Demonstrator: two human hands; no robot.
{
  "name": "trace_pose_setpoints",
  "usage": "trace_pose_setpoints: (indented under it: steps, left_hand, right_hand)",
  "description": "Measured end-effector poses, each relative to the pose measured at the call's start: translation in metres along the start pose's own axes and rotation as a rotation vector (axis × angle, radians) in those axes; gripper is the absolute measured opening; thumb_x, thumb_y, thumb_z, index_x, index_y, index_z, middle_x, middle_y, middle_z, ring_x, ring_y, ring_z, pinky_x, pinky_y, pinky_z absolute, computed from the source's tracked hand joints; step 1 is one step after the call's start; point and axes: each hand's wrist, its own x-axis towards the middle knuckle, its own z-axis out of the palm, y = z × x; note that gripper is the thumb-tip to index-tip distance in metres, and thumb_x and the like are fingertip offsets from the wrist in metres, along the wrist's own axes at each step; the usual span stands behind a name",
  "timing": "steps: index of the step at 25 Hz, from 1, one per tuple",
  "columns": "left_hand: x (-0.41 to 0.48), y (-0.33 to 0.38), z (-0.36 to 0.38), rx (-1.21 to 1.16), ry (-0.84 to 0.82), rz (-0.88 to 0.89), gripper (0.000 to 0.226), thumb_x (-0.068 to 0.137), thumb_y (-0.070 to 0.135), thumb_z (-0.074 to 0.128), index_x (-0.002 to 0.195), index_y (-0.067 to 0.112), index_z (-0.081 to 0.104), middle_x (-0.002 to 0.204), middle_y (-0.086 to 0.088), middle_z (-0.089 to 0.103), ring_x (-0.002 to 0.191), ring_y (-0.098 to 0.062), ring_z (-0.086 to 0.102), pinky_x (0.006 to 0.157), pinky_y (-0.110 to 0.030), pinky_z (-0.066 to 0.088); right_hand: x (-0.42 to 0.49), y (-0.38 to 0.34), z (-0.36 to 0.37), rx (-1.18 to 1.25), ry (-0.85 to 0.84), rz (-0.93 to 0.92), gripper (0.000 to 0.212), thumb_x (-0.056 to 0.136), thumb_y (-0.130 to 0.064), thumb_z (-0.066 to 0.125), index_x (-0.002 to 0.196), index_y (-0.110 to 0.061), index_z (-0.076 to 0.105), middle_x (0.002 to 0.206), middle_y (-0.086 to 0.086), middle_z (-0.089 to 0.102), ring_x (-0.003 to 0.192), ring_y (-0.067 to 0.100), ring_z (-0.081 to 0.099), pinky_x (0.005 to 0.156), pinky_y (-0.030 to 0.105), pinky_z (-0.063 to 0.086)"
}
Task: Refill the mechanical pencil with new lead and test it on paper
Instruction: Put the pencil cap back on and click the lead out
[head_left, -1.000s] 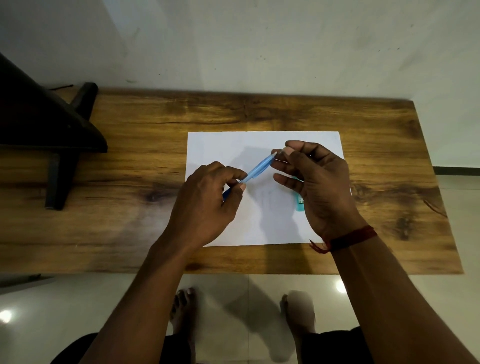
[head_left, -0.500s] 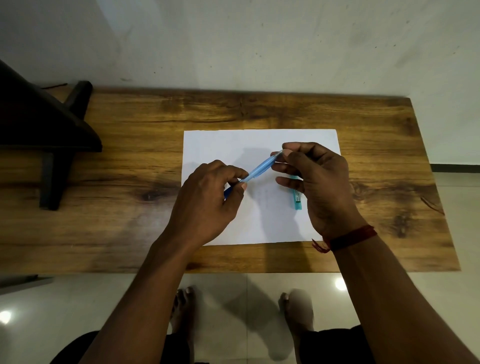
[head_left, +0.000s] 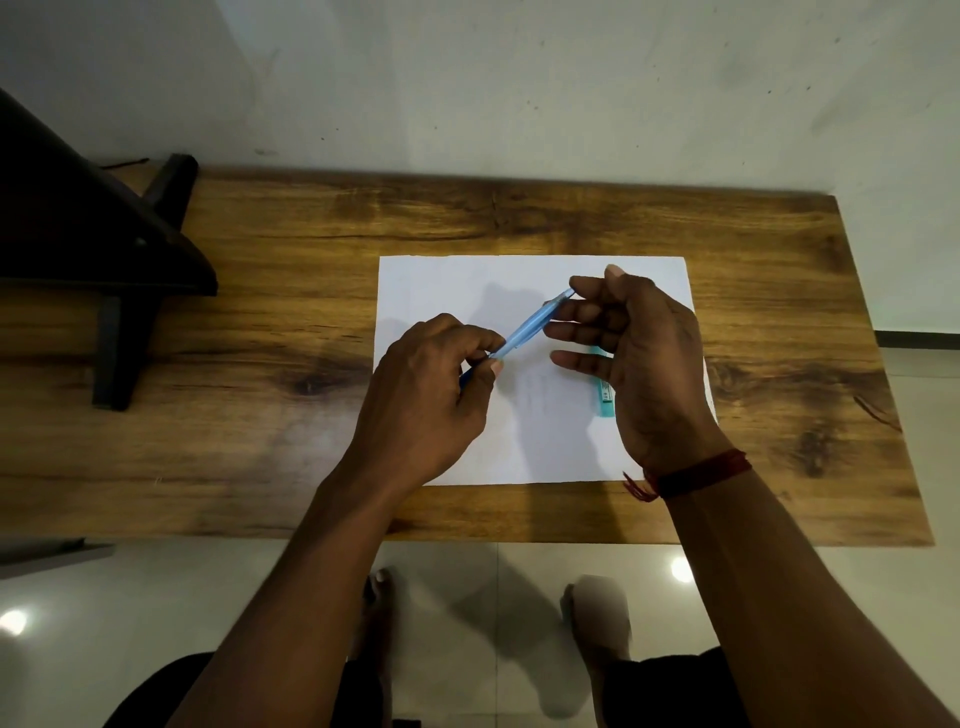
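Observation:
A light blue mechanical pencil (head_left: 527, 326) is held slanted above the white paper (head_left: 447, 291), its upper end pointing up and right. My left hand (head_left: 426, 395) grips its lower part, thumb and fingers closed round it. My right hand (head_left: 639, 358) is at the pencil's upper end, where forefinger and thumb pinch the tip of that end and the other fingers are spread below. A small teal lead case (head_left: 604, 395) lies on the paper, partly hidden behind my right hand. Faint grey marks show on the paper between the hands.
The paper lies on a wooden table (head_left: 260, 415) against a pale wall. A dark stand (head_left: 104, 270) with a black foot occupies the table's left end. My bare feet and a tiled floor show below the table's near edge.
My right hand's fingers have opened out a little at the pencil's upper end and the thumb has lifted. The pencil and my left hand stay almost where they were.

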Motion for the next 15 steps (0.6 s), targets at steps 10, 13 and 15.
trace_pose_setpoints:
  steps: [10,13,15]
  left_hand:
    - [-0.004,0.001,-0.001,-0.026,0.04,0.003,0.018,0.087,0.018,0.065,0.103,0.011,0.07,0.093,-0.002,0.067,0.076,-0.006,0.05,0.066,-0.009,0.034]
    - [-0.005,0.0,-0.002,-0.036,0.042,-0.017,0.017,0.086,0.017,0.066,0.101,0.012,0.069,0.093,-0.002,0.067,0.075,-0.007,0.05,0.065,-0.009,0.034]
    - [-0.006,-0.001,-0.002,-0.04,0.029,-0.04,0.016,0.086,0.018,0.066,0.1,0.012,0.069,0.093,-0.002,0.067,0.075,-0.008,0.051,0.063,-0.009,0.034]
  right_hand:
    - [-0.004,0.005,0.016,0.0,-0.001,-0.057,0.028,0.097,-0.026,0.048,0.1,-0.006,0.067,0.089,0.015,0.075,0.085,0.026,0.073,0.066,0.035,0.06]
    - [-0.006,0.006,0.021,0.015,-0.017,-0.069,0.028,0.096,-0.024,0.049,0.099,-0.001,0.065,0.086,0.014,0.075,0.084,0.025,0.074,0.064,0.035,0.06]
    - [-0.009,0.006,0.024,0.042,-0.047,-0.069,0.027,0.096,-0.023,0.049,0.097,0.0,0.063,0.083,0.012,0.076,0.083,0.026,0.074,0.063,0.035,0.06]
